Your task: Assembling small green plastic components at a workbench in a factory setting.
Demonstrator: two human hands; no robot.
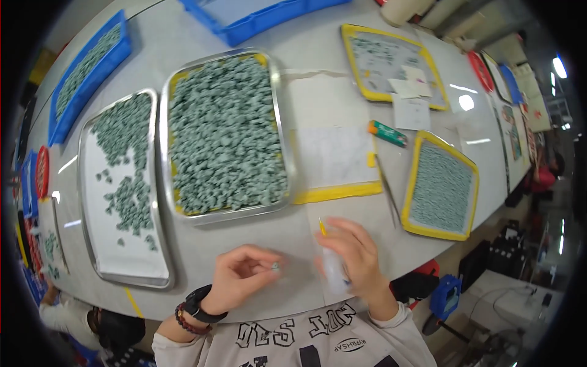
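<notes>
Between thumb and forefinger, my left hand pinches one small grey-green piece. My right hand is wrapped around a white squeeze bottle whose thin yellow needle tip points up and away from me. The bottle is slightly blurred, and it is apart from the piece. Ahead of my hands stands a metal tray heaped with many such green pieces. To its left, a second metal tray lined with white holds looser clusters of them.
A yellow-rimmed tray of small grey-green pieces sits at right, beside long tweezers and a green tube. Another yellow-rimmed tray carries paper slips. Blue bins stand farther back. Another person is at lower left.
</notes>
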